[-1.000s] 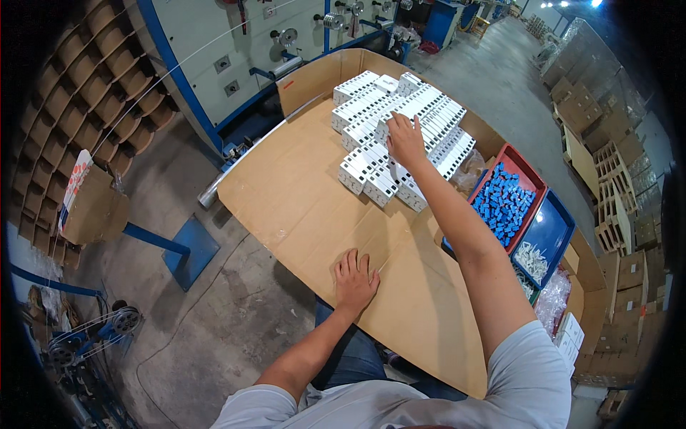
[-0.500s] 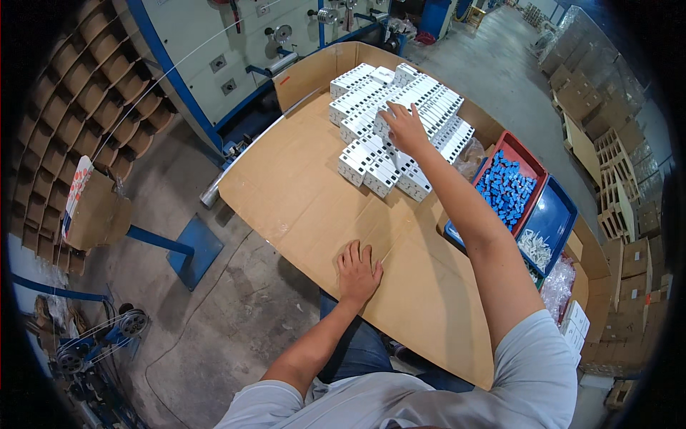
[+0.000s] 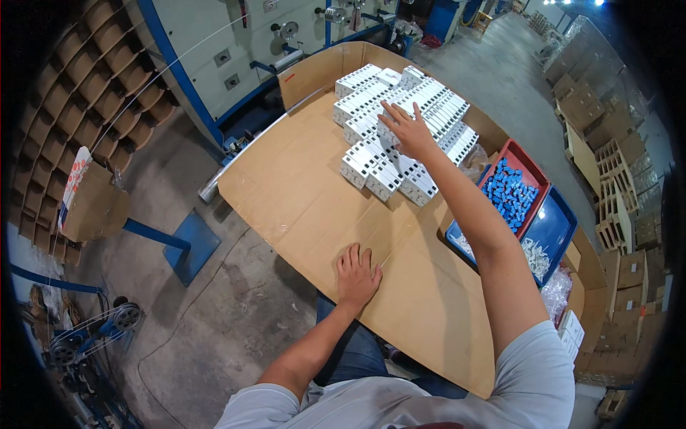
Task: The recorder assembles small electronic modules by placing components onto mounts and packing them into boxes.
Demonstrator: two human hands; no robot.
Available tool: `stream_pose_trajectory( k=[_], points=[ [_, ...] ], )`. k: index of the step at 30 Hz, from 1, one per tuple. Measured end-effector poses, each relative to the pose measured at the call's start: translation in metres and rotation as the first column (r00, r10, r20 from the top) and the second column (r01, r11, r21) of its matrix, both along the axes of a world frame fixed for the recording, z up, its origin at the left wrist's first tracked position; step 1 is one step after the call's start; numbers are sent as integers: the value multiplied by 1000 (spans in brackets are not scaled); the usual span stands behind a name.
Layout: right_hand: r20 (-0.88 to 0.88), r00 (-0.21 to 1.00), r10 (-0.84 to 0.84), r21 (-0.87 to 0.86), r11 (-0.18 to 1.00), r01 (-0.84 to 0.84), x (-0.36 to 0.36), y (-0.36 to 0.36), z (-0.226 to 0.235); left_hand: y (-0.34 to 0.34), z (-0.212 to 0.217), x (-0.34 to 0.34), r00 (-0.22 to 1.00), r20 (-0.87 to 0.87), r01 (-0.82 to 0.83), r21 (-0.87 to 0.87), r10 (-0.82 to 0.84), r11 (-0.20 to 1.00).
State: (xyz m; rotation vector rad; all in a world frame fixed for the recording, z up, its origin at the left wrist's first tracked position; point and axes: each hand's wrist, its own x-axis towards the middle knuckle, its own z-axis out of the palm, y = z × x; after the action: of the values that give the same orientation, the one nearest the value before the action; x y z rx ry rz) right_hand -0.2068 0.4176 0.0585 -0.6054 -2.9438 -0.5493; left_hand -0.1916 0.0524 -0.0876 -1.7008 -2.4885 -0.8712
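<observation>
1. Handling the white blocks (image 3: 371, 118) seems to be the step in hand; they lie in packed rows with a raised tier, on the cardboard-covered tabletop (image 3: 307, 179), at the upper centre of the frame.
2. The right hand (image 3: 406, 132) is over the near left end of the raised tier, its fingers spread; whether it presses on a block or grips one, I cannot tell.
3. The left hand (image 3: 357, 277) is open, laid palm down on the tabletop at the lower centre, with nothing visible in it.
4. To the right of centre, a red tray (image 3: 530, 168) holds small blue pieces (image 3: 509, 194), beside a blue tray (image 3: 554, 218) with thin white pieces (image 3: 534, 257).
5. Judging from this pose, any shift of a block would call for firm fingertip contact, without disturbing neighbouring rows.
</observation>
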Motion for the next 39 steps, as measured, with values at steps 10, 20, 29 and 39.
stream_pose_trajectory(
  k=[10,20,29,39],
  points=[
    [38,996,-78,228,971,68,0,9,-9,0,-4,3,1000,-22,-2,-30,1,1000],
    [-11,995,-98,264,960,97,-8,-1,-18,2,-4,1,1000,10,3,13,-3,1000],
    [-51,986,-158,151,975,164,-11,-6,-22,-1,-3,2,1000,8,8,-11,-8,1000],
    [-166,969,-180,113,973,200,4,-2,-22,1,-2,2,999,-35,0,-57,-2,998]
  ],
)
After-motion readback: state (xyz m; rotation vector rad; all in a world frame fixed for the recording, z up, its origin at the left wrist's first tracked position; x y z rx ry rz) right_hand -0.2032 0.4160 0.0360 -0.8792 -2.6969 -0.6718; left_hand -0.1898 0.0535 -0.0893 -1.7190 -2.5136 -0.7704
